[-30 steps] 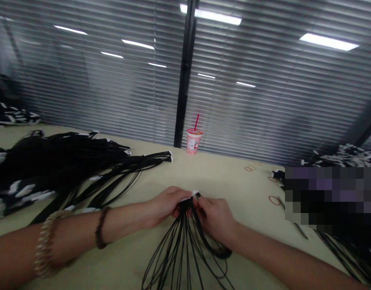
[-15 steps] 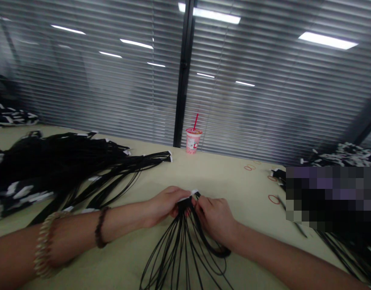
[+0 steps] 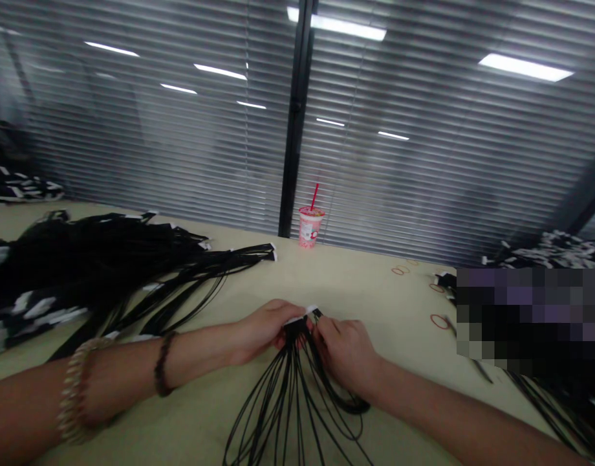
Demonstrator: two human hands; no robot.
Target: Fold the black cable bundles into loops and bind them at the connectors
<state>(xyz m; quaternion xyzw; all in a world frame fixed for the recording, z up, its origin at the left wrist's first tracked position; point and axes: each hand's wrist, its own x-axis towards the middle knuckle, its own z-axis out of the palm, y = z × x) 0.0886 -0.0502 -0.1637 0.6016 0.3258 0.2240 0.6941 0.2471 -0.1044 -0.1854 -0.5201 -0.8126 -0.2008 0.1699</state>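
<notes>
Between my hands is a bundle of thin black cables (image 3: 293,362) with a white connector (image 3: 311,310) at its upper end. The fingers of my left hand (image 3: 271,327) are closed around the connector end from the left. My right hand (image 3: 346,353) pinches the bundle from the right, close to the same end, with a thicker black loop hanging beneath it. Below, the loose cables fan out toward me over the table (image 3: 375,285). My fingertips partly hide where the cables meet the connector.
A large pile of black cables with white ends (image 3: 98,259) covers the left side. At the back stands a pink cup (image 3: 311,228) with a red straw. Rubber bands (image 3: 440,321) and a thin dark tool (image 3: 472,356) lie on the right, near more cables (image 3: 554,249) and a blurred-out patch.
Almost nothing differs. Both hands keep the same hold on the cable bundle, and the view has shifted only very slightly.
</notes>
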